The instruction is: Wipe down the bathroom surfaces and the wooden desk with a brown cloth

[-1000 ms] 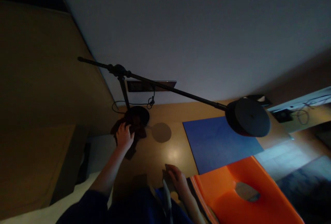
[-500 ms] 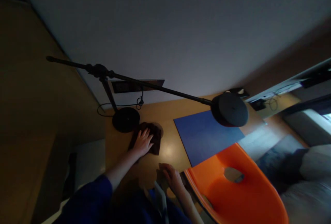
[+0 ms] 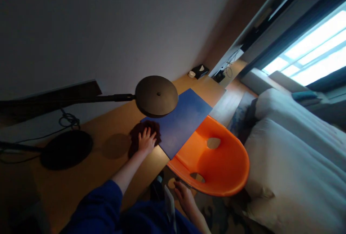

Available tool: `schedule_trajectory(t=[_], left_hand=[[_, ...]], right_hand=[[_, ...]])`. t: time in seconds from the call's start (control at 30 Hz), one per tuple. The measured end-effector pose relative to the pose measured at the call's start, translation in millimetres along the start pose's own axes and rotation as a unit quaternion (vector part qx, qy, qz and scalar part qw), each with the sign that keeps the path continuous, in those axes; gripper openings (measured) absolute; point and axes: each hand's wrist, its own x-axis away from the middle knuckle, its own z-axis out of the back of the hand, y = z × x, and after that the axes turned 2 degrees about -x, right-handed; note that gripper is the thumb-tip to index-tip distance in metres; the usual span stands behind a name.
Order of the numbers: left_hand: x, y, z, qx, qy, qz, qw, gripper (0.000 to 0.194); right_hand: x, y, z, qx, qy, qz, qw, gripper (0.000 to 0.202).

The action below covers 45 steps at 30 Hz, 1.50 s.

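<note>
A dark cloth is pressed flat on the wooden desk under the spread left hand — beside the blue mat. The right hand hangs loosely curled, empty; how much is wiped cannot be told.

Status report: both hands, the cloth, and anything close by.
Left hand flat, fingers spread, on dark cloth on desk. Right hand low by orange chair, holding nothing visible. Cloth meets blue mat; lamp head hangs just above.
</note>
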Motion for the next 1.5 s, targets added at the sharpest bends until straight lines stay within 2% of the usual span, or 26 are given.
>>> schedule_trajectory(t=[0.07,0.13,0.23,0.3,0.37,0.43,0.53,0.63,0.73,0.8,0.87,0.97,1.07,1.17,1.23,1.3,1.37,1.43,1.5], left_hand=[[32,49,-19.8,0.021,-0.043,-0.092,0.995,0.040],[58,86,-35.0,0.053,-0.084,-0.152,0.983,0.042],[70,112,-42.7,0.058,-0.107,-0.155,0.980,0.045],[57,115,-38.3,0.031,-0.100,-0.120,0.987,0.045],[35,114,-30.7,-0.009,-0.087,-0.074,0.993,0.046],[11,112,-24.7,-0.049,-0.069,-0.026,0.996,0.047],[-15,115,-23.1,-0.097,-0.041,0.018,0.994,0.049],[-25,123,-26.7,-0.131,-0.023,0.024,0.991,0.053],[-28,137,-29.2,-0.149,-0.024,0.033,0.988,0.052],[-30,155,-31.4,-0.157,-0.039,0.029,0.986,0.050],[-31,180,-36.8,-0.158,-0.060,-0.011,0.986,0.048],[-30,221,-50.5,-0.122,-0.090,-0.127,0.980,0.048],[-32,245,-60.7,-0.071,-0.108,-0.188,0.974,0.048],[-51,239,-58.5,-0.064,-0.102,-0.182,0.976,0.048],[-73,220,-50.3,-0.087,-0.083,-0.163,0.979,0.050],[-97,192,-38.1,-0.124,-0.069,-0.107,0.984,0.053],[-115,157,-23.1,-0.162,-0.051,-0.012,0.985,0.059],[-125,119,-6.8,-0.166,-0.021,0.085,0.982,0.064],[-128,86,8.6,-0.149,0.039,0.164,0.974,0.063]], right_hand=[[-10,7,16,-0.010,0.013,0.007,1.000,0.039],[-23,8,35,-0.022,0.021,0.009,1.000,0.039],[-40,13,72,-0.032,0.017,-0.008,0.999,0.040],[-42,28,103,-0.003,0.045,-0.006,0.999,0.037],[-36,51,136,0.068,0.083,-0.019,0.994,0.034],[-22,75,166,0.171,0.107,-0.077,0.977,0.034],[3,102,194,0.297,0.068,-0.152,0.940,0.034],[19,115,197,0.336,0.029,-0.132,0.932,0.032],[22,123,191,0.330,0.052,-0.116,0.935,0.036],[22,130,188,0.320,0.066,-0.111,0.939,0.036],[22,135,188,0.312,0.073,-0.104,0.941,0.038],[23,138,189,0.306,0.079,-0.099,0.943,0.039],[25,136,190,0.294,0.086,-0.104,0.946,0.037],[28,137,187,0.269,0.092,-0.103,0.953,0.033],[32,145,186,0.249,0.091,-0.089,0.960,0.034],[36,162,191,0.238,0.109,-0.086,0.961,0.035],[39,187,204,0.238,0.188,-0.104,0.947,0.040],[41,215,227,0.222,0.312,-0.134,0.914,0.052],[39,238,252,0.171,0.419,-0.163,0.877,0.073]])
